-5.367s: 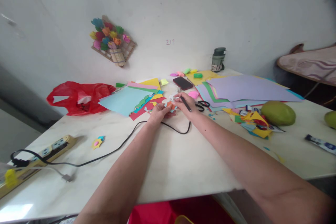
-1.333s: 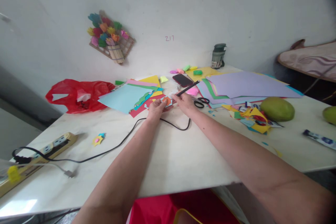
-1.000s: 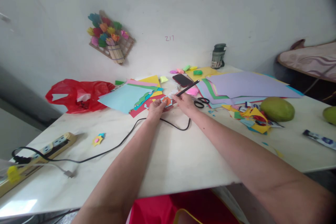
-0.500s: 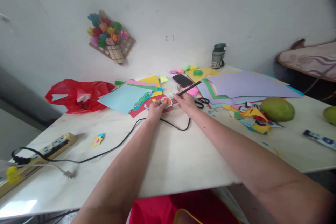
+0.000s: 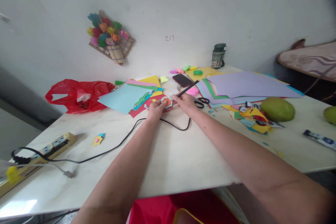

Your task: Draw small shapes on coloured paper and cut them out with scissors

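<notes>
In the head view, my left hand (image 5: 156,107) pinches a small orange and pale blue paper cutout (image 5: 168,102) over the red paper. My right hand (image 5: 184,101) is closed around a slim black rod-shaped tool (image 5: 189,88), which slants up to the right; its lower end is hidden by the fingers, so its kind is unclear. The hands are close together, with the cutout between them. Beside my right hand lie black-handled scissors (image 5: 201,102). A black cord (image 5: 128,140) passes below both hands and disappears by my right wrist.
Coloured paper sheets (image 5: 244,84) are stacked at right, others (image 5: 122,96) at left. Paper scraps (image 5: 256,119) lie near a green mango (image 5: 277,109). A phone (image 5: 182,80), red plastic bag (image 5: 78,92), power strip (image 5: 49,150), yellow cutout (image 5: 97,140) and bottle (image 5: 218,56) are around.
The black rod-shaped tool and my right hand have shifted very slightly left. My left hand stays in nearly the same place with the cutout.
</notes>
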Demonstrator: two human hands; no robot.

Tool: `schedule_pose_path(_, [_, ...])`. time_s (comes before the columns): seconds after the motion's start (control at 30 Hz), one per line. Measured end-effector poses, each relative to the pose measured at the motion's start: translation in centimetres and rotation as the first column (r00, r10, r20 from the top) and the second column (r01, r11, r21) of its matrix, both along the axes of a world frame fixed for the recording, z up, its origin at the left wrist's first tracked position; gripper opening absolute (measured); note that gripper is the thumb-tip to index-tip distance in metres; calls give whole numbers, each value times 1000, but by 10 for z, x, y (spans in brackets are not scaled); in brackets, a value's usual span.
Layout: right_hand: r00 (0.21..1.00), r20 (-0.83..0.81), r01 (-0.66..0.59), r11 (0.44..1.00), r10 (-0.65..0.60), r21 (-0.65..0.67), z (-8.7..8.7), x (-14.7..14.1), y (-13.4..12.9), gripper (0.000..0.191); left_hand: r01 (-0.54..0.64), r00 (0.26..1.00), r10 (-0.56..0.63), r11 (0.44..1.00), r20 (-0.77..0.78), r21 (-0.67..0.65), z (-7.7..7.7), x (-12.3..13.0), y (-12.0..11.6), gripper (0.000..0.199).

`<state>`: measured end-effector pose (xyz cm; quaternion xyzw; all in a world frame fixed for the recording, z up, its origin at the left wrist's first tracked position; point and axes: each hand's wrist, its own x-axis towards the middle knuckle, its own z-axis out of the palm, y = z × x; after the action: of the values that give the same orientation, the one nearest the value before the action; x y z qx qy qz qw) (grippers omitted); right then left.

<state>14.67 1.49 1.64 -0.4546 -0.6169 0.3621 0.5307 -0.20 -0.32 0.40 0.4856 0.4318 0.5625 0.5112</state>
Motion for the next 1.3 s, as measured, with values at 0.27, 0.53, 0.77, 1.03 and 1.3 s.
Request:
schedule_pose_path(0.27, [997, 72, -5, 998, 0, 63, -5, 2, 4, 17, 1, 1000, -1, 1000, 7, -7, -2, 0, 2, 39])
schedule_pose_path(0.53, [996, 80, -28, 999, 26, 35, -4, 2, 3, 15, -1, 1000, 1, 1000, 7, -7, -1, 0, 2, 39])
schedule_pose_path(0.77, [997, 71, -35, 998, 31, 44, -3, 2, 2, 14, 7, 1000, -6, 1000, 18, -16, 0, 0, 0, 35])
schedule_pose_path(1.03, [997, 70, -40, 998, 37, 47, -4, 3, 4, 13, 14, 1000, -14, 1000, 14, -14, 1, 0, 0, 34])
schedule_pose_path(1.3, [997, 67, -41, 997, 37, 60, -6, 2, 5, 14, 6, 1000, -6, 1000, 21, -16, 0, 1, 1, 37])
